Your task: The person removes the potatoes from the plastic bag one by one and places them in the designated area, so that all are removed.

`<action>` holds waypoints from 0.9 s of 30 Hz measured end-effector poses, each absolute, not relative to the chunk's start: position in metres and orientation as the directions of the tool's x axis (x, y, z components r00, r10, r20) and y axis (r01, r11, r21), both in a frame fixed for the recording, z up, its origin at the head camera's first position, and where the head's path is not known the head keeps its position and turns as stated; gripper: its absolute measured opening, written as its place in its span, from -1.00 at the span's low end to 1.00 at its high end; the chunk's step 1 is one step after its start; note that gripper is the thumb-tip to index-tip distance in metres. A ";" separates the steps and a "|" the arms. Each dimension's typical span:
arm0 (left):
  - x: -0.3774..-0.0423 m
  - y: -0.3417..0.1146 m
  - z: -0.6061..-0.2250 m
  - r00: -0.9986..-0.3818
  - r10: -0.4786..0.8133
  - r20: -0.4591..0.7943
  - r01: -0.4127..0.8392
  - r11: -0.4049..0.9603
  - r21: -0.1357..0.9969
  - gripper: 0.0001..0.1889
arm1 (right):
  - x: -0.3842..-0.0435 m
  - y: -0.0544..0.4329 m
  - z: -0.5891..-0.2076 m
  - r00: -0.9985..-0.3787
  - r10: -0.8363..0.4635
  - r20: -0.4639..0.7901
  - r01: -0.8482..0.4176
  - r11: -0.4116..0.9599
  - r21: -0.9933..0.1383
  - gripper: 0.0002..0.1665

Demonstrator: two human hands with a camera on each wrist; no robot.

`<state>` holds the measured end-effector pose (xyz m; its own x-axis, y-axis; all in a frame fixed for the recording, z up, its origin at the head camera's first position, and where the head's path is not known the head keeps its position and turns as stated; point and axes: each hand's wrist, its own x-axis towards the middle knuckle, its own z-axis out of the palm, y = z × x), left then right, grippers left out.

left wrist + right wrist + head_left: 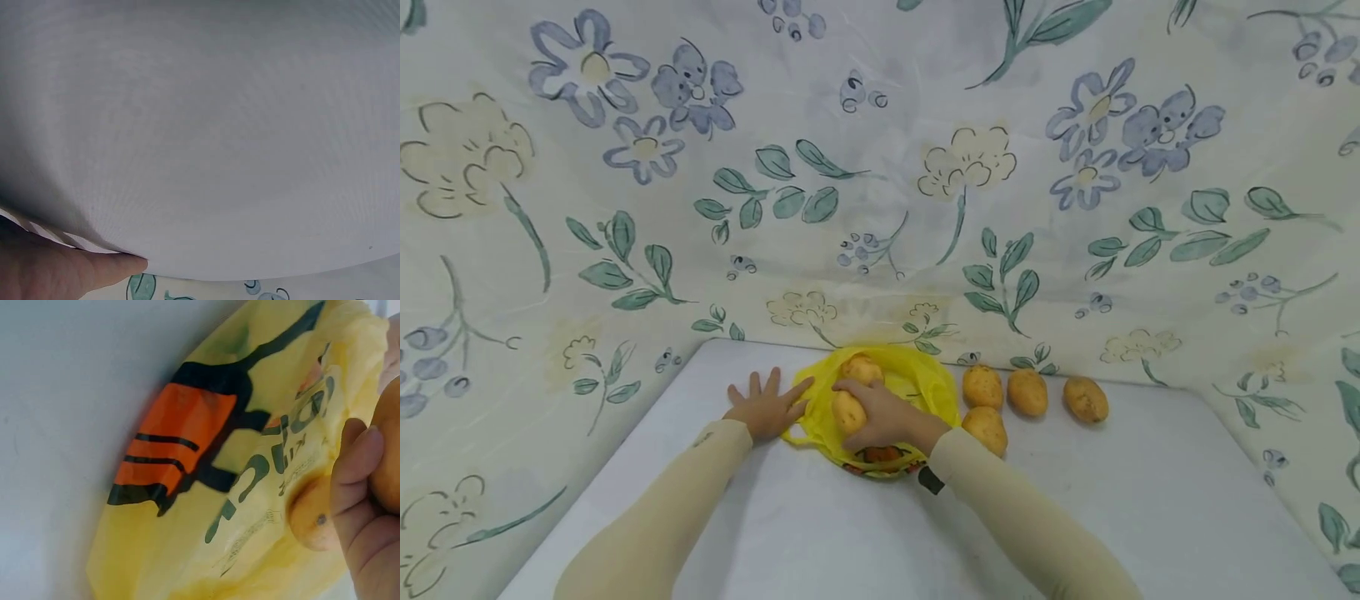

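A yellow plastic bag [936, 375] with dark and orange print lies with its mouth spread open on the white table. My right hand [887, 417] reaches into the mouth and grips a potato [850, 412], fingers on one side and thumb on the other. Just behind it in the bag sits a second potato [861, 367]. In the right wrist view the gripped potato [387, 456] shows at the right edge, with another potato [309, 515] against the printed plastic. My left hand [763, 412] rests with fingers spread at the bag's left rim, thumb towards the yellow plastic.
Several loose potatoes [1027, 392] lie right of the bag, the closest [985, 431] beside my right wrist. A floral cloth [880, 225] hangs behind and at both sides of the white table [820, 533]. A small dark object [931, 480] shows under the right cuff.
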<state>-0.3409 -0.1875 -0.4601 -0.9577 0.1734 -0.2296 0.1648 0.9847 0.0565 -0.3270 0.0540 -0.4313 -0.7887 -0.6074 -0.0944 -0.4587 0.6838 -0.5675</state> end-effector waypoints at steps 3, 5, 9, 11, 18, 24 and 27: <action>-0.340 -0.188 -0.457 -0.958 0.171 -0.230 0.160 0.985 0.066 -0.32 | -0.329 0.056 -0.429 -0.755 -0.653 -0.060 -0.482 0.615 -0.624 0.02; -0.340 -0.188 -0.456 -0.959 0.170 -0.228 0.158 0.985 0.068 -0.32 | -0.329 0.058 -0.426 -0.737 -0.674 -0.050 -0.480 0.575 -0.662 0.02; -0.341 -0.190 -0.458 -0.962 0.174 -0.211 0.166 0.985 0.055 -0.31 | -0.329 0.063 -0.422 -0.737 -0.673 -0.059 -0.459 0.563 -0.687 0.03; -0.341 -0.191 -0.460 -0.961 0.180 -0.208 0.173 0.984 0.048 -0.31 | -0.328 0.064 -0.421 -0.744 -0.665 -0.064 -0.457 0.577 -0.677 0.03; -0.343 -0.193 -0.464 -0.964 0.174 -0.200 0.168 0.985 0.046 -0.31 | -0.322 0.065 -0.417 -0.732 -0.681 -0.037 -0.483 0.556 -0.677 0.02; -0.343 -0.192 -0.465 -0.961 0.172 -0.216 0.165 0.985 0.049 -0.28 | -0.317 0.067 -0.413 -0.741 -0.670 -0.031 -0.463 0.545 -0.699 0.05; -0.344 -0.192 -0.465 -0.963 0.166 -0.212 0.158 0.986 0.053 -0.28 | -0.317 0.069 -0.411 -0.752 -0.658 -0.028 -0.451 0.545 -0.706 0.04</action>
<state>-0.3442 -0.1921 -0.4650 -0.9630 0.1658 -0.2124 0.1579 0.9860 0.0534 -0.3165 0.0685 -0.4114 -0.7521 -0.6585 -0.0277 -0.4514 0.5453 -0.7063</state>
